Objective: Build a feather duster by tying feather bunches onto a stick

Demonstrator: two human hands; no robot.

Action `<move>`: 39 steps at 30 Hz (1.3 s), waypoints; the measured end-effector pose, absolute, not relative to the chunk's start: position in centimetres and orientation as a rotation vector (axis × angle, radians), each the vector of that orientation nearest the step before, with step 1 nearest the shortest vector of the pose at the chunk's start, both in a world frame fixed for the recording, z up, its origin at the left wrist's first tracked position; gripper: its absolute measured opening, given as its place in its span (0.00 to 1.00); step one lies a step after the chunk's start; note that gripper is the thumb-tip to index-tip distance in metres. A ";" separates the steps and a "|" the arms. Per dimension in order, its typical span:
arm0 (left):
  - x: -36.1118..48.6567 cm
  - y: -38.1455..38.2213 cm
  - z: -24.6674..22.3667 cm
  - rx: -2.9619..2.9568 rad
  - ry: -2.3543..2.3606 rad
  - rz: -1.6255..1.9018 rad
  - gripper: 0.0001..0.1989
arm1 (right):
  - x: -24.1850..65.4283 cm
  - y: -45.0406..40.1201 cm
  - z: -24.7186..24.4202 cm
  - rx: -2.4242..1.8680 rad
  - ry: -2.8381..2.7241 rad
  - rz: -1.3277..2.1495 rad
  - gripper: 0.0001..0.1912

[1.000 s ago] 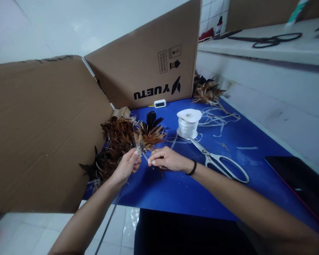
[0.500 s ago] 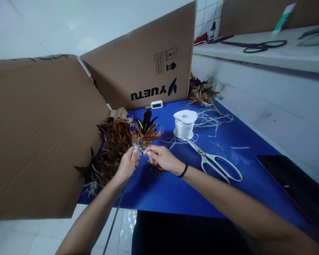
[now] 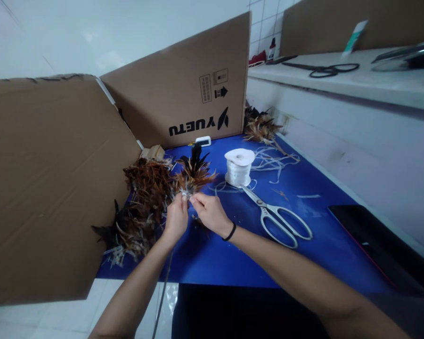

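Observation:
A bunch of brown and black feathers (image 3: 194, 172) stands upright between my hands, its pale quill ends at the bottom. My left hand (image 3: 177, 216) is closed on those ends. Pressed close beside it, my right hand (image 3: 212, 212) pinches at the same base; whether a ribbon lies in its fingertips I cannot make out. To the left, heaps of brown feathers (image 3: 146, 186) lie against the cardboard. Right of my hands are a spool of white ribbon (image 3: 239, 172) and large silver scissors (image 3: 281, 219), the tips touching near the spool's foot.
Cardboard panels (image 3: 183, 80) wall the blue table (image 3: 233, 259) at the left and back. A small white digital device (image 3: 203, 141), loose ribbon strands (image 3: 275, 162) and another feather bunch (image 3: 263, 127) lie farther back. A black phone-like slab (image 3: 371, 240) is at right. Black scissors (image 3: 328, 70) rest on the ledge.
My hands have drawn together at the base of the feather bunch, and the left wrist is more upright. The view has shifted slightly; the spool and scissors stay in place.

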State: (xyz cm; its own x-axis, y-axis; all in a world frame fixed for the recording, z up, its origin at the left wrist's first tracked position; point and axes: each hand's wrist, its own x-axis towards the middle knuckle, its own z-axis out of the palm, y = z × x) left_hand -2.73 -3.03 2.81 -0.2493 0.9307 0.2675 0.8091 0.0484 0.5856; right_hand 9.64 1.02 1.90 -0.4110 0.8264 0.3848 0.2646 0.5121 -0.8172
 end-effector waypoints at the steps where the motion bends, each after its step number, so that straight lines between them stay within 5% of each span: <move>1: -2.5 -2.9 2.7 1.820 2.157 0.963 0.16 | 9.6 1.0 1.9 -0.909 -1.932 0.852 0.14; 17: -0.2 -3.5 2.1 1.996 2.004 1.189 0.26 | 10.1 2.5 2.0 -0.799 -1.673 1.166 0.16; 27: -0.6 -2.8 3.7 0.882 1.414 1.672 0.16 | 10.7 2.6 3.0 -0.671 -1.637 1.298 0.18; 39: -1.2 -3.0 5.5 1.042 1.113 1.304 0.17 | 11.7 3.0 3.6 -0.586 -1.710 1.264 0.16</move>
